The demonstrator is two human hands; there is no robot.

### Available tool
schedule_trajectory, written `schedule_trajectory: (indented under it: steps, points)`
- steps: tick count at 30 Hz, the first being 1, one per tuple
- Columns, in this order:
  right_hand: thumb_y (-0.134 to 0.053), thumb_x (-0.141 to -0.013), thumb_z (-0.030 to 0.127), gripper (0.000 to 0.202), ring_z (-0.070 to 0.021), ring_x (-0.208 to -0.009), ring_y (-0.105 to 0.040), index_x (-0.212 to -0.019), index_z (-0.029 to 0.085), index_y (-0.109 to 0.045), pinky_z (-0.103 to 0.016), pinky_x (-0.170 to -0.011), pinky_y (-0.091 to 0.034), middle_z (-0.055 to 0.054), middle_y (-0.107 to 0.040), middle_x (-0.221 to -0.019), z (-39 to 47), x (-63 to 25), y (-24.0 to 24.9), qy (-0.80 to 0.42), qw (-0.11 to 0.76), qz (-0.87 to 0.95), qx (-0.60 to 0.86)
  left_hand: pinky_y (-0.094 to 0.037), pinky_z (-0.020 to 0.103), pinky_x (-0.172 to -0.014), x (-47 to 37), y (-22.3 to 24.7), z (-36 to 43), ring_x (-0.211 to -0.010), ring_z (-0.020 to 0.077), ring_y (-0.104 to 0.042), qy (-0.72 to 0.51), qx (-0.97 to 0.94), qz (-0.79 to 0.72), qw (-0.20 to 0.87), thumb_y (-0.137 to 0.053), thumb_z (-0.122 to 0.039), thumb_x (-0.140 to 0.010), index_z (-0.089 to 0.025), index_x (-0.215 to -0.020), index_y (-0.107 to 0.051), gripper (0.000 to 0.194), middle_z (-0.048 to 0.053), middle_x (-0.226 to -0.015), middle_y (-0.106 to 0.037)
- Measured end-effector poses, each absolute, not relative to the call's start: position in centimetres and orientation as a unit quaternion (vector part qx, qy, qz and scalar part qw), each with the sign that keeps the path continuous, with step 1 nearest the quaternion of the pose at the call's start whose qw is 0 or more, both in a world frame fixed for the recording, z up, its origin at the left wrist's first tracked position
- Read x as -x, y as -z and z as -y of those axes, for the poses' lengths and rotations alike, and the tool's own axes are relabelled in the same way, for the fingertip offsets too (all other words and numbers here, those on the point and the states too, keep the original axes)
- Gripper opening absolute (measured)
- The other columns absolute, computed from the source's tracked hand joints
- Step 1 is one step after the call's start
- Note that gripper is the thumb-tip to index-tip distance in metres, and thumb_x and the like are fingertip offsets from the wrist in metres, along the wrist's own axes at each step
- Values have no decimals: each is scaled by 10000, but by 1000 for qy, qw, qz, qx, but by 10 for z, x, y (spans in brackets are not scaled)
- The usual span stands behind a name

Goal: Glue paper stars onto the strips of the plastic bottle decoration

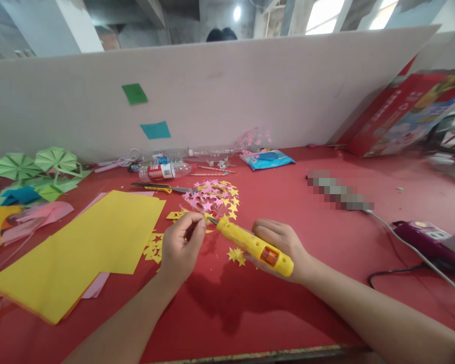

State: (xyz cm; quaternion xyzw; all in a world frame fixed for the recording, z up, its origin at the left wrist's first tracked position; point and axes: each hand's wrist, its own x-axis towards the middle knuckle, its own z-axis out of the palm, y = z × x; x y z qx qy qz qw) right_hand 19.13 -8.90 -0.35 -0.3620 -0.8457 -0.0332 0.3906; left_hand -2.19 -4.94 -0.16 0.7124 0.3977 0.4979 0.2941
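My right hand [278, 242] is closed around a yellow hot glue gun [242, 238], its metal nozzle pointing left at my left fingertips. Between thumb and forefinger, my left hand [182, 245] pinches a small yellow paper star [208, 219], partly hidden by the fingers and nozzle. Just beyond lies a clear rounded plastic piece covered with pink and yellow stars [209, 202]. Loose yellow stars [236, 256] lie in a small pile by my right hand. Yellow paper scraps with star cut-outs [153, 247] are beside my left hand.
Yellow paper sheets [98, 237] cover the left of the red table [288, 323]. A utility knife [157, 188], plastic bottle [163, 172] and blue wipes pack [267, 160] stand behind. Green paper folds [55, 159] lie far left. A cable [409, 237] and a purple device [428, 242] are at right.
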Motion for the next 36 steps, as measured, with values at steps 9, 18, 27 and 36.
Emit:
schedule_trajectory:
  steps: [9,18,27,36]
  points:
    - [-495,-887,315,252,-109,-527,-329,-699,231,-350,-236,-477,-278,31,-381,-628,89,-193,5,56,388,849,354,-343,207,-481,22,3,50,-493,85,-389,-508,-713,-388,289,-489,-262,-887,-198,-759,-545,153,-60,-554,-419]
    - [-376,-906,207,227,-134,-534,-325,-679,226,-373,-263,-497,-261,9,-428,-601,91,-194,2,139,346,862,344,-350,203,-488,23,3,51,-499,82,-394,-516,-712,-380,287,-488,-255,-893,-200,-764,-551,155,-59,-563,-427]
    - [-349,-924,205,255,-135,-531,-328,-673,221,-391,-266,-494,-259,2,-444,-593,93,-193,-1,144,347,863,337,-343,207,-479,23,4,50,-491,85,-391,-514,-712,-383,289,-489,-268,-893,-202,-756,-545,163,-61,-544,-413]
    - [-340,-937,212,293,-132,-525,-337,-653,216,-412,-270,-491,-263,0,-459,-583,92,-194,-2,174,332,858,351,-358,199,-471,22,1,51,-481,81,-403,-537,-704,-377,272,-504,-251,-879,-199,-766,-568,140,-55,-546,-439]
